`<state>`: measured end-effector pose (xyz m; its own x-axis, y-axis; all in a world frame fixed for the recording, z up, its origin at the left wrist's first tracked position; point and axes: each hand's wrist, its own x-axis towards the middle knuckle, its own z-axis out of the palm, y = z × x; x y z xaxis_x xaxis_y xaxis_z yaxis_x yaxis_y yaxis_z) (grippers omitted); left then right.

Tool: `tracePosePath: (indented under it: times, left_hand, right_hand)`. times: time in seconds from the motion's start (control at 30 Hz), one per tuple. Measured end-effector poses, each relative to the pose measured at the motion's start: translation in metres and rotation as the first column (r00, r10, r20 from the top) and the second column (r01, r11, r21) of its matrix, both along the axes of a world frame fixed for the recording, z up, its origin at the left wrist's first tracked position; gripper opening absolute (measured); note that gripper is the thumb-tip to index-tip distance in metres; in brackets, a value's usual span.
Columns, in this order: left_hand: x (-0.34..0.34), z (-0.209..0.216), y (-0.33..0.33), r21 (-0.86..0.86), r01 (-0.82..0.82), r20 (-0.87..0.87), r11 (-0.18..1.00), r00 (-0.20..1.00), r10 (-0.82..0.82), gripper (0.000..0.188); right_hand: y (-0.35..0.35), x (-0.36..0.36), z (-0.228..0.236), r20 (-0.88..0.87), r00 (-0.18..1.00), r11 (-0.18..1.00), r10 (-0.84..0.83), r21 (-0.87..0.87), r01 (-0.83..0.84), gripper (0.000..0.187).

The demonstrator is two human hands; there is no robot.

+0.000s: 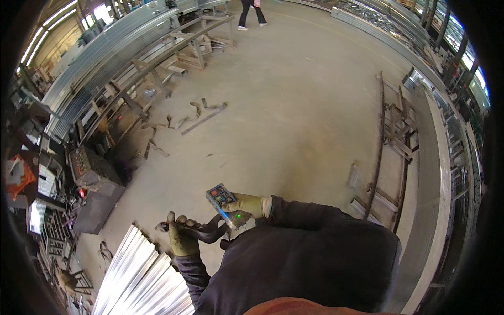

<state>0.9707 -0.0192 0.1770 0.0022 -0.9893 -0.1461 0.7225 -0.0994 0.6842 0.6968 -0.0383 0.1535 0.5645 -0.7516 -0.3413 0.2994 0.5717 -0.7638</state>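
My right hand (pixel 248 205), in a yellowish work glove, grips a handheld remote control (pixel 220 195) with a dark, button-covered face and a blue edge. My left hand (pixel 184 239), in a dirty glove of the same kind, is closed around a dark curved strap (pixel 211 231). The strap runs from the left fingers toward the underside of the remote. A small green light shows just below the right hand. Beneath the left forearm lies a bundle of shiny metal profiles (pixel 137 275); the sleeve covers part of it.
Metal racks with long profiles (pixel 105 63) line the left. Loose straps (pixel 152 139) and a flat bar (pixel 205 118) lie on the floor. A dark control box (pixel 92 168) stands at left. A rusty frame (pixel 383 147) and long stock line the right. A person (pixel 252 13) walks at the far end.
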Motion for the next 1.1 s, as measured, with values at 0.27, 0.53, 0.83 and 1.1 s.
tracePosePath:
  times: [0.27, 0.53, 0.83, 1.1]
  left_hand:
    - [-0.023, 0.002, -0.069, 0.199, -0.11, 0.1, 0.974, 0.991, 0.092, 0.028]
    - [-0.047, -0.045, -0.171, 0.404, 0.205, 0.213, 0.891, 0.927, -0.31, 0.041]
    - [-0.024, -0.094, -0.225, 0.469, 0.658, 0.147, 0.589, 0.6, -0.787, 0.065]
    - [-0.006, -0.071, -0.258, 0.35, 0.874, 0.142, 0.337, 0.306, -0.941, 0.061]
  right_hand:
    - [-0.108, 0.012, -0.022, 0.073, 0.991, 0.992, 0.109, -0.069, -0.104, 0.039]
    - [-0.145, -0.003, -0.013, 0.029, 0.995, 0.993, -0.091, -0.077, 0.093, 0.049]
    - [-0.096, 0.042, 0.0, -0.029, 0.868, 0.869, -0.495, -0.03, 0.494, 0.068]
    - [-0.072, 0.106, 0.024, -0.071, 0.661, 0.665, -0.747, -0.062, 0.745, 0.071]
